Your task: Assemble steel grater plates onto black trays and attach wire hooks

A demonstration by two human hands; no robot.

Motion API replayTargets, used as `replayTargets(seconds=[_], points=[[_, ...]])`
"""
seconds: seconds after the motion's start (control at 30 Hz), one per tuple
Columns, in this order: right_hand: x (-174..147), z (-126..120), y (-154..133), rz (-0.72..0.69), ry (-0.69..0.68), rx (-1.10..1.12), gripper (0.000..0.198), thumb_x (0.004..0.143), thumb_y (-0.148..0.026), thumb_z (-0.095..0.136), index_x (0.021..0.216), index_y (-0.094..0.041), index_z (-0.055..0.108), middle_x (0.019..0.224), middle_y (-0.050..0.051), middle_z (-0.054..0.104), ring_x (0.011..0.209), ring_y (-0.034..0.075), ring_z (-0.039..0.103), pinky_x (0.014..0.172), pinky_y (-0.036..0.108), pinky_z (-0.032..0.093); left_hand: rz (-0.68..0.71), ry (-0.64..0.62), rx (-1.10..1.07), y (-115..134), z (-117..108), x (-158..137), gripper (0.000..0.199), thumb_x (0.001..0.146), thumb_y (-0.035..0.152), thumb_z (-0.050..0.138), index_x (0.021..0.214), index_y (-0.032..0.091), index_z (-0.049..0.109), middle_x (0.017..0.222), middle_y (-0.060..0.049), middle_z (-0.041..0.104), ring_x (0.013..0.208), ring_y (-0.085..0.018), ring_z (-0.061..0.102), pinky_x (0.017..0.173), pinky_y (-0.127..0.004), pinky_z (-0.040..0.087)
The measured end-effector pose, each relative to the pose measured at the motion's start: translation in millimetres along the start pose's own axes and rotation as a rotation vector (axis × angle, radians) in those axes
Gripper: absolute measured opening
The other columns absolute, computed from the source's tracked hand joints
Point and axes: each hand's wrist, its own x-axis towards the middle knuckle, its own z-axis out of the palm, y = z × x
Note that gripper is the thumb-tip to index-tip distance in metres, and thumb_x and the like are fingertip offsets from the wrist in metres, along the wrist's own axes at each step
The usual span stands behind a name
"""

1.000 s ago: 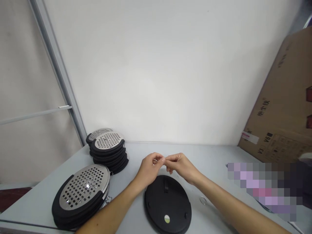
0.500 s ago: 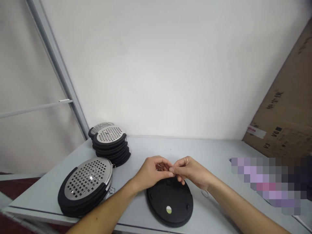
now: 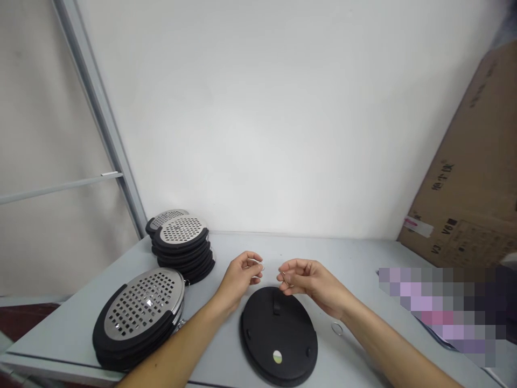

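Observation:
My left hand (image 3: pixel 241 276) pinches a thin metal ring (image 3: pixel 263 266) between thumb and fingertips, above the far edge of a round black disc. In my right hand (image 3: pixel 307 279) is a thin metal piece (image 3: pixel 285 278), perhaps another ring, held between thumb and fingers. The two hands are apart. Below them the black disc (image 3: pixel 283 328) lies flat on the table, with a small tab slot near its far edge, two small knobs and a round white-green sticker. A loose metal ring (image 3: pixel 337 328) rests beside it, by my right forearm.
To the left sit a near stack of round perforated metal plates with black rims (image 3: pixel 141 304) and a taller stack (image 3: pixel 183 242) behind it. A cardboard box (image 3: pixel 464 178) stands at right, near a pixelated area. A white wall (image 3: pixel 258 118) backs the grey table (image 3: pixel 355 258).
My hands have moved apart from touching each other over the disc's far edge. The disc's tab slot now shows fully, and metal pieces are visible in both hands. The view has shifted slightly.

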Motion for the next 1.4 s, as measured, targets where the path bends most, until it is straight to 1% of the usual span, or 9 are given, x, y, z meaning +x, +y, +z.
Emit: replayTargets(seconds=[0.23,0.43,0.63,0.77,0.9,1.03,1.2,1.3,1.4], points=[[1,1,3,-0.020,0.056,-0.041,0.047,0.070,-0.033,0.078,0.110,-0.016,0.062,0.083,0.004,0.069,0.079,0.022,0.070,0.078,0.038,0.056,-0.060,-0.114,0.054,3,5,-5,0.015,0.072,0.024,0.061,0.085,0.016,0.060,0.074,0.000,0.055,0.066,-0.011,0.056,0.058,-0.021,0.042],[4,0,5,-0.036,0.078,-0.064,0.031,0.072,-0.036,0.076,0.090,-0.014,0.065,0.084,0.008,0.071,0.084,0.021,0.069,0.081,0.035,0.054,-0.043,-0.147,0.188,-6,4,-3,0.014,0.072,0.019,0.054,0.082,0.014,0.062,0.063,0.002,0.055,0.057,-0.009,0.053,0.051,-0.020,0.034],[3,4,2,-0.007,0.198,-0.048,0.030,0.069,-0.038,0.076,0.081,-0.016,0.060,0.085,0.009,0.072,0.080,0.022,0.070,0.071,0.032,0.056,-0.006,-0.180,0.154,-8,5,-3,0.035,0.073,0.037,0.068,0.097,0.011,0.065,0.066,0.001,0.057,0.058,-0.010,0.053,0.059,-0.024,0.042],[5,11,7,-0.036,0.250,-0.090,0.031,0.067,-0.038,0.078,0.075,-0.016,0.059,0.070,0.006,0.071,0.073,0.021,0.070,0.073,0.034,0.056,-0.019,-0.169,0.131,-6,7,-4,0.035,0.073,0.041,0.068,0.090,0.010,0.067,0.066,0.000,0.058,0.059,-0.011,0.053,0.059,-0.024,0.041],[7,14,15,-0.071,0.189,-0.147,0.030,0.070,-0.040,0.075,0.078,-0.015,0.060,0.069,0.005,0.070,0.070,0.021,0.069,0.071,0.036,0.056,-0.042,-0.163,0.150,-6,8,-4,0.027,0.075,0.039,0.064,0.077,0.012,0.063,0.062,0.001,0.057,0.056,-0.010,0.050,0.056,-0.023,0.038],[4,12,17,-0.177,0.126,-0.486,0.026,0.083,-0.038,0.061,0.094,-0.015,0.068,0.072,0.005,0.068,0.062,0.018,0.065,0.064,0.033,0.053,-0.094,-0.163,0.124,-5,7,-3,0.026,0.075,0.039,0.063,0.072,0.013,0.061,0.063,0.002,0.055,0.055,-0.008,0.048,0.054,-0.022,0.034],[-4,13,17,-0.519,0.118,-1.051,0.027,0.093,-0.025,0.045,0.107,-0.024,0.069,0.081,0.006,0.061,0.070,0.018,0.059,0.065,0.030,0.045,-0.169,-0.196,0.038,-6,3,-2,0.028,0.073,0.039,0.066,0.067,0.013,0.057,0.059,0.003,0.052,0.052,-0.007,0.044,0.054,-0.022,0.031],[-6,14,20,-0.557,0.048,-1.177,0.031,0.096,-0.020,0.037,0.116,-0.022,0.062,0.087,0.007,0.058,0.074,0.018,0.057,0.066,0.028,0.044,-0.192,-0.217,0.033,-9,1,-1,0.028,0.073,0.038,0.066,0.068,0.012,0.057,0.060,0.002,0.053,0.052,-0.006,0.044,0.055,-0.021,0.031],[-5,14,24,-0.522,0.010,-1.290,0.028,0.096,-0.016,0.034,0.110,-0.019,0.059,0.091,0.008,0.056,0.072,0.016,0.057,0.064,0.027,0.043,-0.182,-0.209,0.064,-12,1,1,0.026,0.073,0.037,0.066,0.068,0.012,0.058,0.061,0.002,0.054,0.052,-0.006,0.045,0.055,-0.022,0.032]])
